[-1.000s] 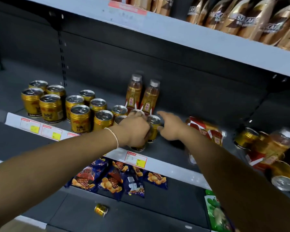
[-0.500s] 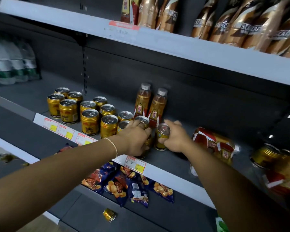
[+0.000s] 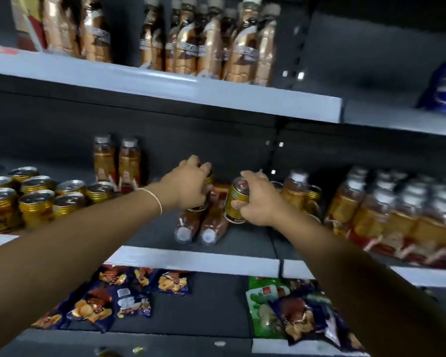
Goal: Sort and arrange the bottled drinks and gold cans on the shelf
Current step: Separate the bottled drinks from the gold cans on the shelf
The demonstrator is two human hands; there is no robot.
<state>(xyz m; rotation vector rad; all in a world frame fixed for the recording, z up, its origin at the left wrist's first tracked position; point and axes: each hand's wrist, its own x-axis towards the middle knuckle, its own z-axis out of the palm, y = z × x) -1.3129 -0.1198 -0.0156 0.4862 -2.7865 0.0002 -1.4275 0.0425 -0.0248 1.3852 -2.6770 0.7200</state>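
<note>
Gripping a tilted gold can (image 3: 236, 203) in my right hand (image 3: 259, 204), fingers curled round it, I am holding it above the shelf (image 3: 191, 260). My left hand (image 3: 191, 188) is clamping a second can (image 3: 209, 177), mostly hidden. Two lying bottles (image 3: 213, 225) are resting beneath both hands; two upright bottles (image 3: 103, 158) are standing farther back.

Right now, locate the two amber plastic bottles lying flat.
Head view, centre: amber plastic bottles lie side by side on the middle dark shelf, caps frontward, beneath the left hand and right hand.
</note>
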